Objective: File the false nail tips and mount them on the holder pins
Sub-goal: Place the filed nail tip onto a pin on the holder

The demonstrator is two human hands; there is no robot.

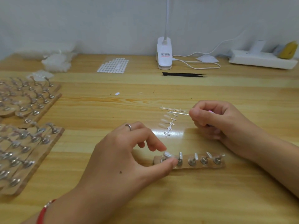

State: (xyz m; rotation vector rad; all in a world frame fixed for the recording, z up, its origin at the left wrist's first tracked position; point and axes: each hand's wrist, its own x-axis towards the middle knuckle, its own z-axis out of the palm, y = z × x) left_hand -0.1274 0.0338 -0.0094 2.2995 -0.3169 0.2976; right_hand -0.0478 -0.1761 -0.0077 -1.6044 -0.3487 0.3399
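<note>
Centrally, near the front edge of the tabletop (186,199), a short wooden holder strip (198,165) lay crosswise and carried a row of five metal pins (191,161). The left hand (129,151) reached over the left end of the strip, its thumb and forefinger pinching a nail tip (167,154) at the top of the leftmost pin; whether the tip was fully seated could not be determined. The other four pins showed small clear pads with no tips on them. The right hand (218,120) rested behind the strip, apart from the left hand, with its fingers curled round a pink object (210,111) that was mostly hidden. Just left of the right hand lay a clear plastic frame (171,125) with several nail tips attached to it. Stacked holder strips (29,135) filled the left side of the tabletop. Farther back were black tweezers (182,74), a sheet of white stickers (113,65), a white lamp base (164,54) and a white power strip (262,59).
</note>
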